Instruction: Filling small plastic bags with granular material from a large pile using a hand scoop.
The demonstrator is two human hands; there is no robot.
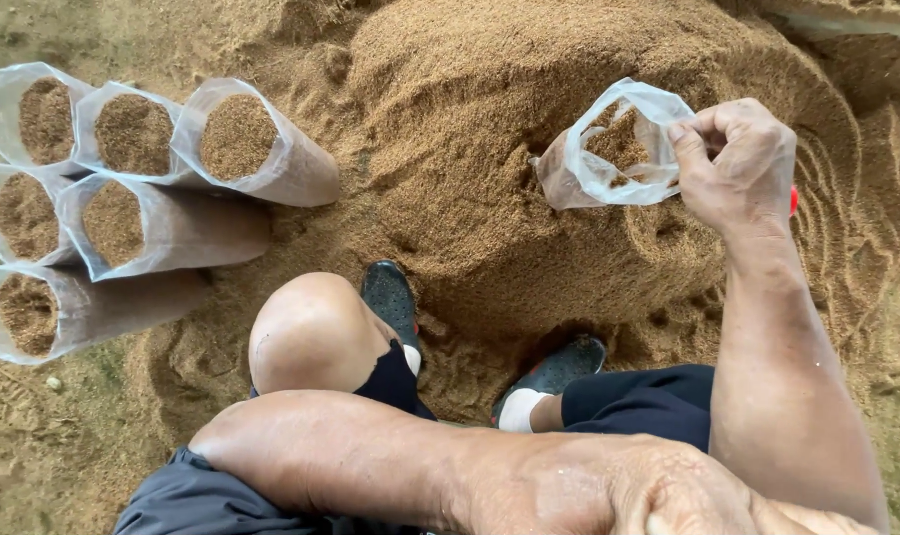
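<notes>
Your right hand (732, 163) pinches the rim of the clear plastic bag (609, 149), part-filled, above the sawdust heap (470, 129). Your left hand (668, 495) lies closed, empty. The bag seems soft, light, slippery; hold its rim.

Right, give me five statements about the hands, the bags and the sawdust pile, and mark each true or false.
1. The right hand holds a clear plastic bag by its rim. True.
2. That bag is packed to the brim. False: it holds only a little sawdust and sags.
3. Six filled bags lie stacked on their sides at the left. True.
4. The left hand grips a second bag. False: it rests near the bottom edge of the view, holding no bag.
5. The held bag hangs above the sawdust pile. True.
</notes>
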